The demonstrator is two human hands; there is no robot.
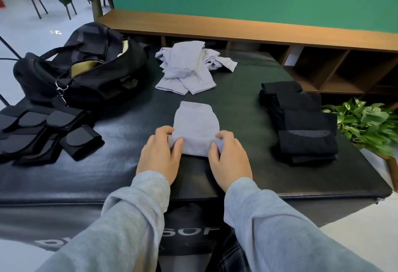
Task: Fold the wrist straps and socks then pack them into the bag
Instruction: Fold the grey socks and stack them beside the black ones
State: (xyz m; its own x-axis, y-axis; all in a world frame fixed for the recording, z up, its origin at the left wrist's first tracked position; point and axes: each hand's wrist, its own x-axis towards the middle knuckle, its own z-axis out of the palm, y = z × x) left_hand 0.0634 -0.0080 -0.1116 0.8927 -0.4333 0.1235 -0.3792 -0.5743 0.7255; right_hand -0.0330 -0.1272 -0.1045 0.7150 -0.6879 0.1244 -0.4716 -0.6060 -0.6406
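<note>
1. Head view, the key relation: the light lilac sock (195, 124) lies flat on the black padded mat (120, 125), straight ahead of the person and centred between the two hands. Its long axis runs away from the body, the far end rounded, the near end rolled or folded up toward the middle.
2. Head view, the hands: the left hand (158, 156) pinches the near left corner of the fold between thumb and fingers; the right hand (229, 159) pinches the near right corner the same way. Both are equally near, so I judge the next fold calls for both hands to move together, away from the body along the sock's length.
3. Head view, how the sock looks: thin, soft knit, pale lilac, smooth across the flat part, with a thicker rolled band under the fingers.
4. Head view, the rest of the task's things: a loose heap of lilac socks (189, 67) lies beyond it, unfolded. A stack of black socks (301, 121) sits to the right, already folded by the look of it. The black wrist straps (43, 134) lie in a group at the left, and the black bag (86, 69) stands open behind them, at the far left of the mat.
</note>
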